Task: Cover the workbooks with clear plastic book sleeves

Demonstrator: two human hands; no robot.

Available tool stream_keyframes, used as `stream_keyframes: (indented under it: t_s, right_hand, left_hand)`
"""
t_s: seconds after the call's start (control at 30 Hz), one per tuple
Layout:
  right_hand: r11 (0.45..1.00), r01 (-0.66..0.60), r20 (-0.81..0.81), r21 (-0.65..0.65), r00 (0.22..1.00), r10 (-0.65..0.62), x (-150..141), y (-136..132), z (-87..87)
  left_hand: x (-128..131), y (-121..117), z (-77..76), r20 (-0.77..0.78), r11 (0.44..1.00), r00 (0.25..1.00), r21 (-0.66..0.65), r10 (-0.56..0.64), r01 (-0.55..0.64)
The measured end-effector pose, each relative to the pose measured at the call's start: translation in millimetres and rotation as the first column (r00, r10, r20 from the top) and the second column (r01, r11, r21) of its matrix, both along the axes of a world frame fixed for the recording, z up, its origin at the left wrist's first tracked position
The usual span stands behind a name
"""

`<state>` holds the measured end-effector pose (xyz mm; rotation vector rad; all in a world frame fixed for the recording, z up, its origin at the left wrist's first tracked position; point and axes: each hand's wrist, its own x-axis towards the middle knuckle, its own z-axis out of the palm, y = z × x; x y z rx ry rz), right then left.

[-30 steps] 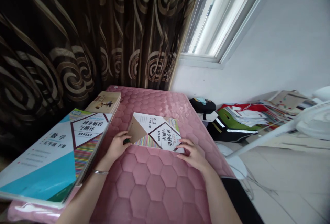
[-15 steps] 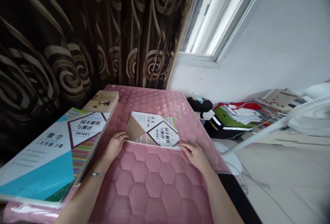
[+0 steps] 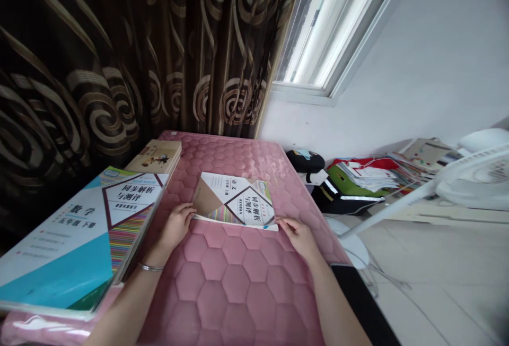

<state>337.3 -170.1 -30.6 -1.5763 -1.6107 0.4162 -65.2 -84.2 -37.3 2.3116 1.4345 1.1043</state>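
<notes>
A workbook point(image 3: 234, 200) with a white, tan and striped cover lies flat on the pink quilted mattress point(image 3: 238, 282), its printed text turned sideways to me. At its near left corner, my left hand point(image 3: 178, 225) has thumb and fingers closed on the edge; a silver bracelet circles that wrist. My right hand point(image 3: 296, 233) pinches the near right corner, where the cover sits slightly apart from the white pages below. A larger-looking workbook point(image 3: 79, 229) with a blue, white and striped cover tops a stack to the left of my left arm.
Behind that stack lie tan books point(image 3: 157, 156). A dark patterned curtain point(image 3: 178, 43) hangs along the far left side. Right of the mattress are a white fan point(image 3: 469, 176), a green and black bag point(image 3: 345, 187) with papers, and cables on the tiled floor.
Both hands keep their places at the workbook's near corners. The cover's near right edge has lifted slightly, showing more white page. My view has shifted a little.
</notes>
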Motion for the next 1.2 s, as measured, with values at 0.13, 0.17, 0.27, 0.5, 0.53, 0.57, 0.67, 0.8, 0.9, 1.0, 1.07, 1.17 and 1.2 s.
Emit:
stream_keyframes:
  t_s: [0.13,0.17,0.27,0.5,0.53,0.57,0.67,0.8,0.9,1.0,1.07,1.17,1.2]
  right_hand:
    - [0.999,-0.045,-0.045,-0.014,0.998,0.044,0.4,-7.6,5.2]
    - [0.998,-0.060,-0.042,-0.013,0.997,0.059,-0.4,-9.1,7.3]
    - [0.998,-0.063,0.024,0.015,0.998,0.062,-4.3,-9.4,11.6]
    - [0.995,0.092,0.087,0.026,0.992,-0.094,-4.2,-6.8,10.5]
    - [0.995,0.096,0.088,0.015,0.991,-0.097,-3.1,-9.1,10.6]
    - [0.996,0.092,0.085,0.003,0.992,-0.092,-2.1,-12.0,10.8]
    - [0.998,0.059,0.062,-0.035,0.996,-0.056,-0.2,-20.6,10.7]
    - [0.999,0.036,0.025,-0.028,0.999,-0.036,-0.3,-25.2,8.3]
    - [1.000,0.028,0.013,-0.002,1.000,-0.028,-2.2,-23.7,7.5]
    - [1.000,-0.015,0.049,0.006,0.999,0.015,-6.1,-21.2,9.4]
    - [0.999,-0.036,0.085,0.017,0.996,0.034,-9.4,-19.9,11.5]
    - [0.999,-0.030,0.134,0.037,0.991,0.025,-12.5,-18.9,13.8]
    - [0.999,-0.029,0.149,0.040,0.989,0.023,-12.7,-18.8,13.9]
  left_hand:
    - [-0.7,-2.1,2.3,-0.015,1.000,1.000,0.012,0.004,-0.004]
    - [0.2,-4.8,5.9,-0.036,1.000,0.999,0.014,0.007,-0.007]
    - [13.9,-19.6,23.1,-0.170,0.996,0.982,0.035,0.081,-0.076]
    - [131.8,-48.5,38.8,-0.240,0.960,0.929,-0.065,-0.281,0.273]
    - [150.5,-47.7,36.0,-0.214,0.944,0.920,-0.089,-0.329,0.317]
    - [166.8,-46.0,33.0,-0.189,0.933,0.915,-0.116,-0.356,0.340]
    - [197.2,-38.6,25.5,-0.106,0.918,0.921,-0.181,-0.375,0.353]
    - [201.4,-30.0,23.0,0.049,0.919,0.941,-0.204,-0.334,0.337]
    - [197.2,-27.4,25.0,0.113,0.910,0.939,-0.233,-0.326,0.344]
    - [196.3,-28.3,26.1,0.122,0.909,0.938,-0.236,-0.324,0.345]
    - [197.0,-30.0,25.2,0.114,0.914,0.939,-0.221,-0.323,0.341]
    - [197.6,-32.4,21.9,0.096,0.920,0.939,-0.189,-0.331,0.344]
    - [197.5,-32.9,20.6,0.092,0.921,0.938,-0.178,-0.335,0.346]
